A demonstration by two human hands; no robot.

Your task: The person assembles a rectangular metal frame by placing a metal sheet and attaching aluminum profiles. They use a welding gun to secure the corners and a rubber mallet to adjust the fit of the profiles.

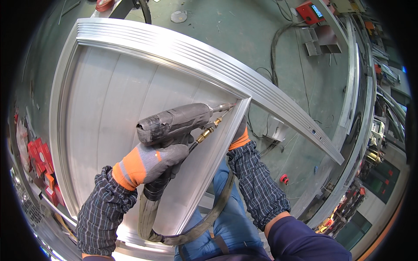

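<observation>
My left hand, in a grey and orange glove, is closed around the grip of a dark grey handheld welding gun. Its nozzle points right and reaches the inner corner of a silver aluminium frame. Below the nozzle runs a thin brass-fitted wire guide, which meets it near the corner. My right hand, gloved alike, is at the outer side of the frame's near rail, close to that corner. The rail hides most of its fingers. Slatted metal panels fill the frame.
A thick sheathed hose loops from the gun across my lap. Beyond the corner, a slotted end of the long profile juts right. Cables and a red box lie on the green floor. Red boxes stand at left.
</observation>
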